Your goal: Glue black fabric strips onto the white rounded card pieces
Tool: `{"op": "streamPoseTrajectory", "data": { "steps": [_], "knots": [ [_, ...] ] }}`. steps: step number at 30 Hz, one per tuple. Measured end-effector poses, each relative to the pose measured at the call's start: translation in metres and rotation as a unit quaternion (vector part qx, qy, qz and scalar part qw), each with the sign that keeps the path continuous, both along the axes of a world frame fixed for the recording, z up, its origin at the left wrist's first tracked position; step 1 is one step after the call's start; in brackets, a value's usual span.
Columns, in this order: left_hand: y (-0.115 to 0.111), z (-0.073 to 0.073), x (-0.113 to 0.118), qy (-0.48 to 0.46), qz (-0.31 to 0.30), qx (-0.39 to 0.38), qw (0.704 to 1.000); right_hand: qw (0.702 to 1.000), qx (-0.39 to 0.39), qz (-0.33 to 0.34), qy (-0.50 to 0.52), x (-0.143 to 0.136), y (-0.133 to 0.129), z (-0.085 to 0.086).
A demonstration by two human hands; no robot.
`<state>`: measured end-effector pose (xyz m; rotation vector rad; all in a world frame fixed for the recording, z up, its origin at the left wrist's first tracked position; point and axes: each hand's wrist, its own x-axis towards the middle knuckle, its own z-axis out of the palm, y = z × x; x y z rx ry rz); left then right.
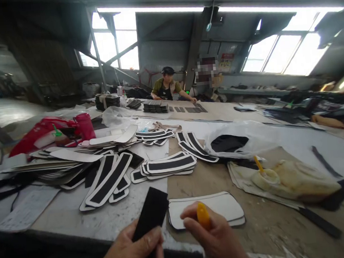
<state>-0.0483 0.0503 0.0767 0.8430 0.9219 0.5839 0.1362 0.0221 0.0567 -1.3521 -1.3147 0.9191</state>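
My left hand (131, 247) is closed around a flat black strip (152, 207), with the thumb on its face and the far end tilted up. In my right hand (219, 237) is a tool with a yellow handle (203, 216); its working end is hidden. The fingers are curled around that handle. Just beyond the right hand lie white curved-edge panels (227, 206), stacked on brown paper. White-bordered black panels (171, 164) overlap in a pile farther forward. To the right, a small tub (266, 177) with a yellow stick rests by a stained yellowish bag (305, 177).
Stacked pale panels (72, 156) and a pink cup (85, 126) stand at the left. A clear plastic bag (250, 134) holds black material. A dark blade-like strip (320, 222) lies at right. Across the table a co-worker (166, 85) reaches toward dark pieces (196, 109).
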Motion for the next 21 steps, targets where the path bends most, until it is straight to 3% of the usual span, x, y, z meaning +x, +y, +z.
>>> {"op": "streamPoseTrajectory", "data": {
  "steps": [4, 6, 13, 17, 21],
  "knots": [
    [-0.02, -0.036, 0.034, -0.027, -0.007, -0.014, 1.0, 0.989, -0.078, -0.029, 0.121, -0.017, -0.009, -0.014],
    [-0.026, -0.047, 0.048, -0.024, 0.009, -0.015, 1.0, 0.983, -0.105, -0.057, 0.141, -0.015, -0.016, -0.02],
    [-0.026, -0.065, 0.071, 0.003, 0.048, 0.035, 0.998, 0.969, -0.082, -0.198, 0.127, 0.013, -0.023, -0.035],
    [-0.025, -0.08, 0.08, -0.005, 0.047, 0.059, 0.997, 0.957, -0.126, -0.182, 0.186, 0.018, -0.025, -0.045],
    [-0.03, -0.092, 0.091, 0.003, -0.011, 0.078, 0.997, 0.952, -0.162, -0.203, 0.164, 0.023, -0.033, -0.052]
  ]
}}
